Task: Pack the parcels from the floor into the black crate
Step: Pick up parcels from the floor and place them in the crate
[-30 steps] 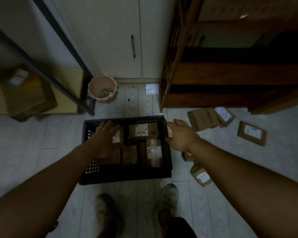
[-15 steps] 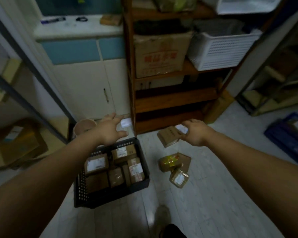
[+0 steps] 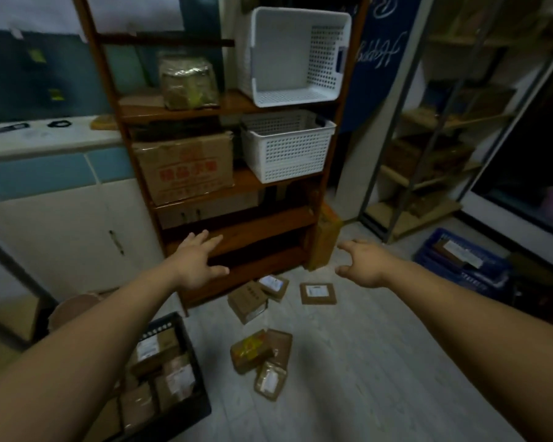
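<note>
A white cabinet (image 3: 61,237) stands at the far left. Below it, at the lower left, the black crate (image 3: 186,421) sits on the floor (image 3: 348,362) with several brown labelled parcels (image 3: 160,371) packed flat inside; the left forearm covers part of it. The left hand (image 3: 195,263) is stretched out in the air in front of the wooden shelf (image 3: 253,229), fingers straight and spread, holding nothing. The shelf carries a cardboard box (image 3: 186,167) and two white baskets (image 3: 288,145).

Six parcels lie loose on the floor to the right of the crate. Three lie near the shelf's foot (image 3: 251,301), and three more are overlapping in a heap (image 3: 251,350) closer to the person.

The right hand (image 3: 363,264) hovers well apart from the left, fingers loosely spread, empty. At the far right a blue crate (image 3: 460,260) rests on the floor.
</note>
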`<action>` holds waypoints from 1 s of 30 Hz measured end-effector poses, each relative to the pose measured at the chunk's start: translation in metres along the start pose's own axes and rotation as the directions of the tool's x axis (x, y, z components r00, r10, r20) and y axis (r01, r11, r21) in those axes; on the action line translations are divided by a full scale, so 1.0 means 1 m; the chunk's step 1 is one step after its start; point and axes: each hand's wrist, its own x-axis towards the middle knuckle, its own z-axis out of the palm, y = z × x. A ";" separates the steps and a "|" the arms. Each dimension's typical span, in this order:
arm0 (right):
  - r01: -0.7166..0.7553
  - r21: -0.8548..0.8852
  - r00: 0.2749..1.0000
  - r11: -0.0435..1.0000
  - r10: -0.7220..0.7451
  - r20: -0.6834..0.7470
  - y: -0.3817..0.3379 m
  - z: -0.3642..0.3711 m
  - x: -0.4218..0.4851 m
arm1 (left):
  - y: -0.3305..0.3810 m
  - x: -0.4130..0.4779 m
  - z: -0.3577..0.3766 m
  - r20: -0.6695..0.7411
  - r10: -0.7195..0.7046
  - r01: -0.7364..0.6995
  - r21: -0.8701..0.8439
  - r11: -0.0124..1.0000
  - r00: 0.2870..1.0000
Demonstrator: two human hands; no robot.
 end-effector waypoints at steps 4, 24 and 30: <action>-0.029 0.019 0.997 0.999 0.028 0.066 0.060 0.015 0.010 | 0.045 0.015 0.035 0.049 -0.035 0.034 0.026 0.999 0.998; 0.055 0.201 0.912 0.978 -0.131 0.388 0.037 0.120 0.208 | -0.084 0.133 0.147 0.335 -0.352 0.461 -0.342 0.819 0.874; 0.172 0.192 0.841 0.966 -0.245 0.482 0.003 0.194 0.309 | -0.102 0.186 0.207 0.356 -0.468 0.582 -0.375 0.721 0.809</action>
